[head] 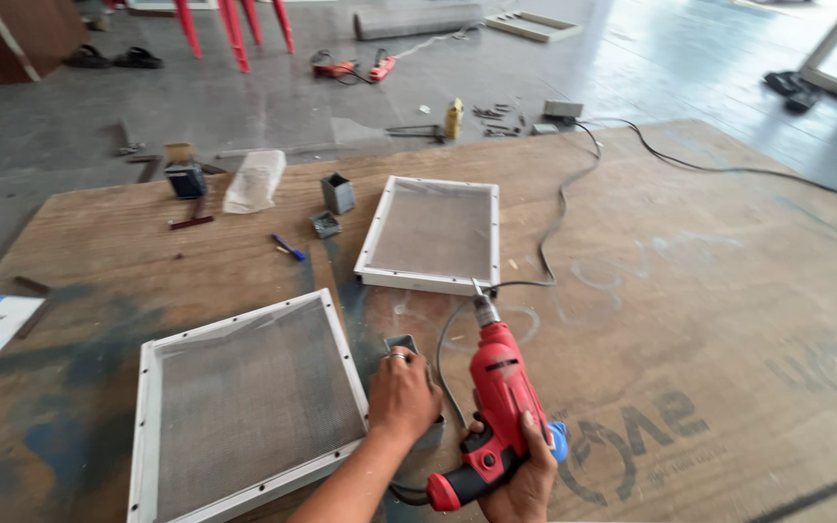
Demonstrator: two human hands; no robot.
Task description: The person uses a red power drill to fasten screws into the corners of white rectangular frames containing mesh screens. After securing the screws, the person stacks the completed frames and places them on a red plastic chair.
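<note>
Right hand [520,479] is wrapped around the grip of the red drill [496,407], fingers curled tight on the handle, and the drill leans forward with its bit [478,291] pointing at the near edge of the far frame [430,232]. Left hand [401,395] lies palm down just right of the near frame [244,407], fingers closed over a small grey piece [402,343] that pokes out ahead of the knuckles; how much grip it has I cannot tell. The drill looks dense and top-heavy, hard plastic over a motor, so the pistol grip is the place to hold it, with the cord [554,223] trailing off across the board [709,320] and likely to tug. The frames look light and stiff at the white rails but soft in the mesh middle, which would dent or tear under a fingertip or the bit, so take them by the rails. The grey piece looks like rigid metal tube, small enough to skid on plywood unless pinned flat. Two more tube offcuts [337,193] sit beyond.
</note>
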